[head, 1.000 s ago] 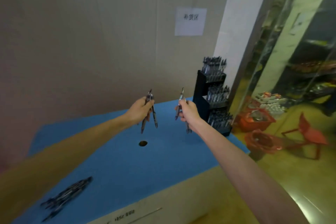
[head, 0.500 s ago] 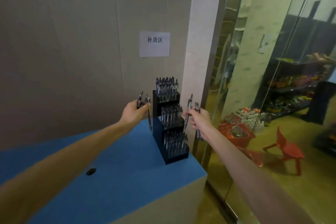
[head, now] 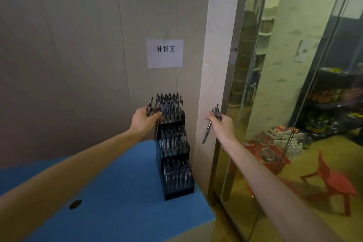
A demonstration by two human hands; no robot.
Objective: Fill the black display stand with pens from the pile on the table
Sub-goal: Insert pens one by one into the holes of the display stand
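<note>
Black three-tier display stand (head: 177, 189) sits at the far right corner of the blue table top (head: 117, 198), close to the table's right edge and just beside the white pillar (head: 212, 84), with the beige wall panel (head: 78, 55) behind it; all three tiers hold upright pens, tips down, packed closely. Open blue surface lies to the left and front of the stand; a small dark hole (head: 75, 204) marks the table nearer the camera. Left hand (head: 143, 121) is at the left side of the top tier, fingers curled round a few pens (head: 150, 108); whether these touch the stand cannot be told. Right hand (head: 222, 125) hangs off the table's right edge, in front of the pillar, pinching pens (head: 209, 127), one barrel pointing down and left; exact count unclear. White paper sign (head: 165, 53) on the wall above the stand reads 补货区. To the right, glass door (head: 294, 94) with metal frame; behind it, blurred, a red chair (head: 332, 180), a red basket (head: 269, 160) and dark shelving (head: 334, 104) with goods. Pen markings too small to read; the pile is out of frame
</note>
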